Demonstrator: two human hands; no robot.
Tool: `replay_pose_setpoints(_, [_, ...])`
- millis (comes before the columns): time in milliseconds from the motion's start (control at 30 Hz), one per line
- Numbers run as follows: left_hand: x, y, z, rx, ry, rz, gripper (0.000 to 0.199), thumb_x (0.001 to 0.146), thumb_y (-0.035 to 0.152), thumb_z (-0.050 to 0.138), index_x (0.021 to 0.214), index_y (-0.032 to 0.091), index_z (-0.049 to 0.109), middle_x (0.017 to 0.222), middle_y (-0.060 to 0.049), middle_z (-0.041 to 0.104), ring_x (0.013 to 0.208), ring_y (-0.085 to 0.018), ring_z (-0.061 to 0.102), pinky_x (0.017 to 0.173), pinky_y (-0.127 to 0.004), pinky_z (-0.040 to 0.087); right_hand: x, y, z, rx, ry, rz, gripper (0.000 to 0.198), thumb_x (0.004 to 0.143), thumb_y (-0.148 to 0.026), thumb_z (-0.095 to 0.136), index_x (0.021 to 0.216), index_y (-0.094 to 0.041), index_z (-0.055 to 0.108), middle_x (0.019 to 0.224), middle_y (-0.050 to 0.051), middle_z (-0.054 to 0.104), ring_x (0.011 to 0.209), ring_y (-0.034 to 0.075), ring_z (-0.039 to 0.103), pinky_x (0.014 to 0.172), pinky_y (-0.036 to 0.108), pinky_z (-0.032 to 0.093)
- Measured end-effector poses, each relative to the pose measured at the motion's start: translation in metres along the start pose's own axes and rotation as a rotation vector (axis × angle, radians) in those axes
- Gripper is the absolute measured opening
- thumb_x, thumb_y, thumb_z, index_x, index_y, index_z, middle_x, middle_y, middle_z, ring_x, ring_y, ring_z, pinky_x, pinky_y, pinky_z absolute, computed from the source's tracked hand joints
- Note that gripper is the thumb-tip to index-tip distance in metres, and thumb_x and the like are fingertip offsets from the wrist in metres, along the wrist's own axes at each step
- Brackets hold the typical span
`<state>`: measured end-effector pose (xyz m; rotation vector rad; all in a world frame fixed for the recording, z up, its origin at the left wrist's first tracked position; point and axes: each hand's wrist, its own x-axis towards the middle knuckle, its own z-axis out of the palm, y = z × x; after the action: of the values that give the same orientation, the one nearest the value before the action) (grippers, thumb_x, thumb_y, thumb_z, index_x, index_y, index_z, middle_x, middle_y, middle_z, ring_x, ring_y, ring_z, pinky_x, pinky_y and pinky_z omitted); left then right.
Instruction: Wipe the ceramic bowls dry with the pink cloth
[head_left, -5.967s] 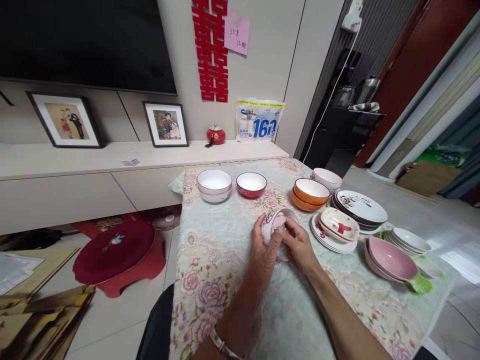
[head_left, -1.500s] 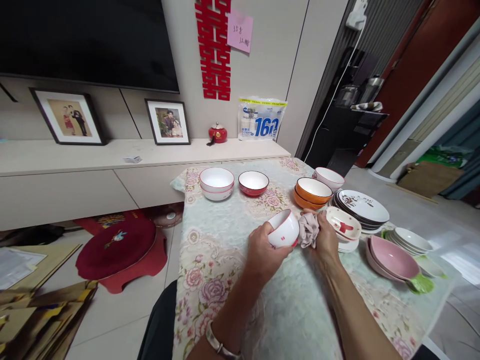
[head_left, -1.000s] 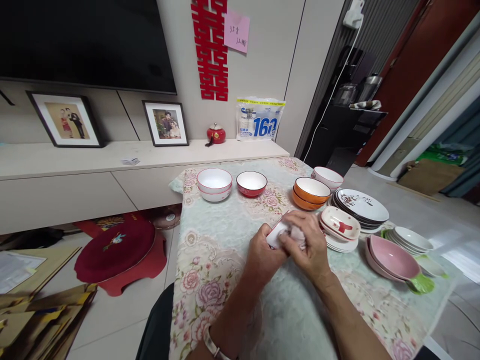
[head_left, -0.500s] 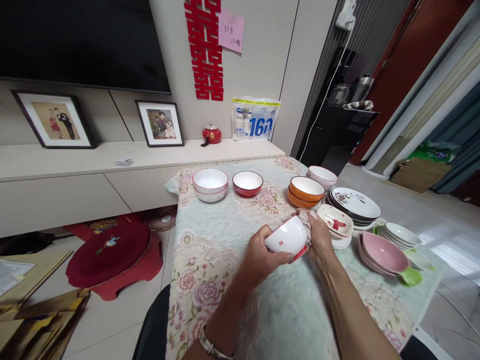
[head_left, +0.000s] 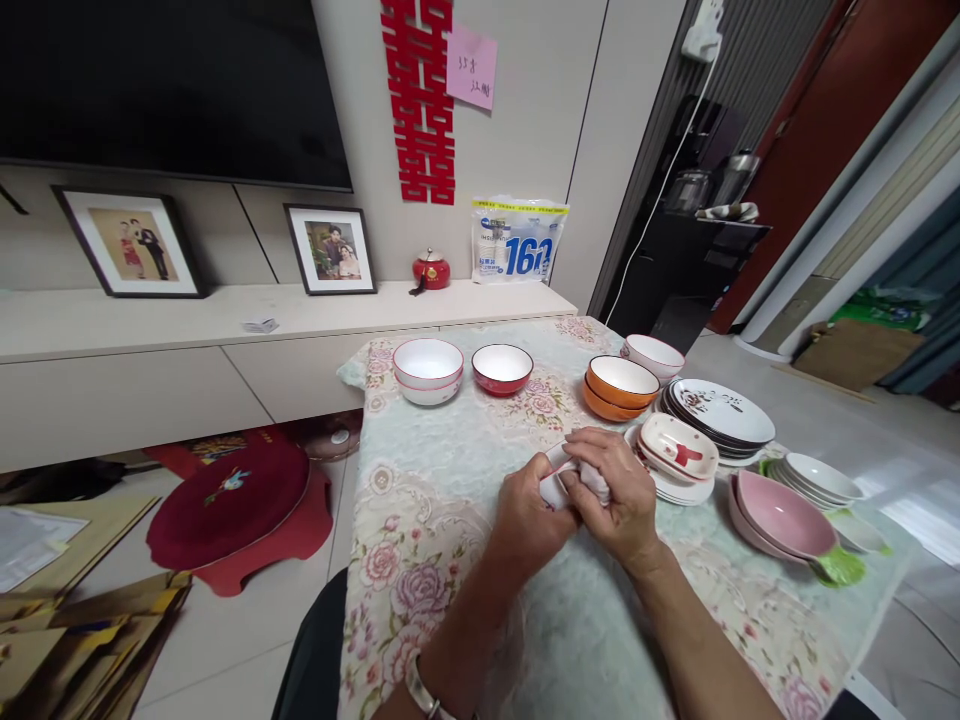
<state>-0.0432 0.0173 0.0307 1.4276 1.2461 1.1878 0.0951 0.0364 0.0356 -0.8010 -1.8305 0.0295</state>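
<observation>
Left hand (head_left: 531, 512) and right hand (head_left: 621, 492) come together over the middle of the surface (head_left: 420, 460), which is spread with a pale green cloth printed with pink roses. Between them is a small white ceramic bowl with a red rim (head_left: 553, 493), mostly hidden by the fingers. The left hand grips its near-left side; the right hand is closed round a pale, crumpled fabric cloth (head_left: 596, 484) pressed against the bowl. How the right fingers sit beneath the cloth cannot be told.

Just right of the right hand, cream rectangular ceramic dishes with a red motif (head_left: 681, 447) are stacked on round white plates (head_left: 679, 492). Beyond these stand two nested orange round bowls with white interiors (head_left: 619, 390), and beside them a pile of dark-edged white plates with a brown floral print (head_left: 720, 412). Farther right are pink leaf-shaped bowls with a green tip (head_left: 784, 515).

Toward the far left edge, a red round bowl, white inside (head_left: 502, 370), sits near two stacked white bowls with pinkish-red rims (head_left: 427, 372). Behind the surface runs a long white low cabinet (head_left: 315, 312).
</observation>
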Motion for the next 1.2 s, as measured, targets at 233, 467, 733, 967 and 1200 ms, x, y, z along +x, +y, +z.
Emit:
replay_pose_setpoints(233, [-0.001, 0.0, -0.007, -0.124, -0.127, -0.077, 0.038, 0.053, 0.019, 0.08, 0.067, 0.02, 0.045, 0.061, 0.008, 0.046, 0.056, -0.008, 0.039, 0.05, -0.02, 0.03, 0.0, 0.023, -0.002, 0.379, 0.179, 0.596, 0.018, 0.083, -0.035, 0.067, 0.097, -0.023, 0.071, 0.092, 0.006, 0.075, 0.085, 0.022, 0.069, 0.074, 0.035, 0.052])
replay_pose_setpoints(467, [0.001, -0.007, -0.01, -0.608, -0.168, -0.135, 0.05, 0.049, 0.023, 0.089, 0.073, 0.019, 0.045, 0.059, 0.008, 0.054, 0.053, -0.007, 0.044, 0.051, -0.018, 0.035, 0.003, 0.041, 0.001, 0.893, 0.349, 1.012, 0.029, 0.068, -0.043, 0.076, 0.088, -0.022, 0.072, 0.078, 0.002, 0.074, 0.076, 0.023, 0.071, 0.068, 0.032, 0.056])
replay_pose_setpoints(733, [0.002, -0.009, -0.012, -0.816, -0.242, -0.148, 0.059, 0.049, 0.028, 0.091, 0.094, 0.016, 0.055, 0.079, -0.001, 0.067, 0.07, -0.015, 0.06, 0.065, -0.026, 0.048, 0.001, 0.047, 0.002, 1.081, 0.259, 1.164, 0.028, 0.066, -0.047, 0.073, 0.078, -0.022, 0.072, 0.068, 0.002, 0.073, 0.075, 0.027, 0.071, 0.07, 0.038, 0.056])
replay_pose_setpoints(967, [0.002, -0.007, -0.02, -0.51, -0.287, -0.118, 0.044, 0.065, 0.043, 0.081, 0.09, 0.017, 0.055, 0.068, 0.004, 0.054, 0.06, -0.01, 0.048, 0.055, -0.021, 0.037, 0.0, 0.045, -0.009, 0.77, 0.21, 0.923, 0.028, 0.07, -0.046, 0.07, 0.081, -0.02, 0.068, 0.054, -0.002, 0.059, 0.046, 0.016, 0.054, 0.044, 0.027, 0.04])
replay_pose_setpoints(1200, [-0.002, 0.004, -0.018, -0.217, -0.24, -0.129, 0.033, 0.062, 0.032, 0.078, 0.079, 0.018, 0.054, 0.065, 0.005, 0.052, 0.057, -0.01, 0.044, 0.052, -0.022, 0.035, -0.002, 0.039, -0.006, 0.66, 0.143, 0.858, 0.024, 0.073, -0.039, 0.075, 0.084, -0.019, 0.069, 0.057, -0.004, 0.054, 0.046, 0.01, 0.043, 0.043, 0.023, 0.03])
